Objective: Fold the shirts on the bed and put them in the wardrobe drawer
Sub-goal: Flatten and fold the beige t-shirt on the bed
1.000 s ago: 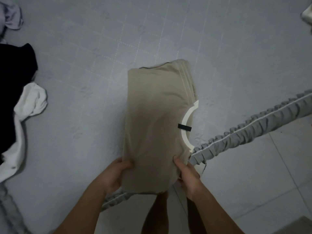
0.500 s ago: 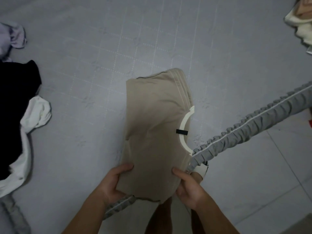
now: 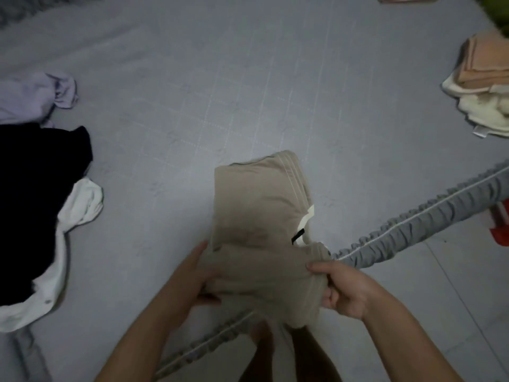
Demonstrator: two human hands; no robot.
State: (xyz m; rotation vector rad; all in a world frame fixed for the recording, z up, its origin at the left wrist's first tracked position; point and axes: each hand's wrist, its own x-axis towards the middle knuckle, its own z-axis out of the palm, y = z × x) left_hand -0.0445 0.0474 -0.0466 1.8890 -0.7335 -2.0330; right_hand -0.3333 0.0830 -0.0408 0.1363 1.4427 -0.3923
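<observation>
I see the bed (image 3: 248, 78) filling most of the view, covered in a grey quilted sheet, its ruffled edge (image 3: 413, 227) running from the near centre out to the far right.

On the left lies a loose heap of clothes: one black garment (image 3: 35, 194), one white garment (image 3: 80, 205) tucked under it, and one lilac garment (image 3: 33, 97) just beyond. At the far right sits one stack of folded clothes (image 3: 482, 86), peach pieces on top of cream ones; I count two colours, but the blur there keeps me from counting the layers.

One beige shirt (image 3: 259, 210) lies at the near edge of the bed, near centre. Its long axis runs near to far, tilted slightly right at the far end. The cream collar with its black tag (image 3: 298, 235) shows on the right side, so the neck opening faces right. The near end is doubled up over the rest, forming a thick fold across the width.

My two hands are on that fold. The left hand (image 3: 192, 277) grips its left side, fingers tucked beneath the cloth. The right hand (image 3: 344, 290) pinches the right corner, thumb on top and fingers curled under.

A red object (image 3: 500, 230) sits on the floor at the right; I cannot make out what it is.
</observation>
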